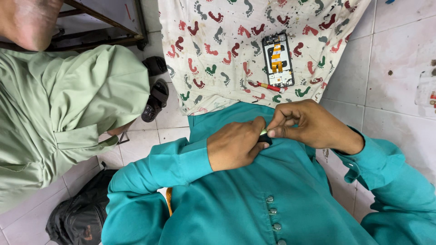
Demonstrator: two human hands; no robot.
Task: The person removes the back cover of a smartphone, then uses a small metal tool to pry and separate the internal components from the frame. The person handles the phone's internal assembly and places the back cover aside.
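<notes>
both hands meet close to the chest over the teal shirt (281,190): the left hand (234,147) is curled with its grip clamped on a small dark part (264,137), and the right hand (309,124) pinches the same part from the other side, thumb and forefinger pressed together on it. beyond them, on a cloth printed with footprints (227,50) that lies on the tiled floor (395,68), rests an opened phone (278,60) with a red-handled screwdriver (268,85) just beside its near end. at the left sits another person in a pale green garment (59,109), with dark sandals (156,93) and a black bag (79,215) nearby.
</notes>
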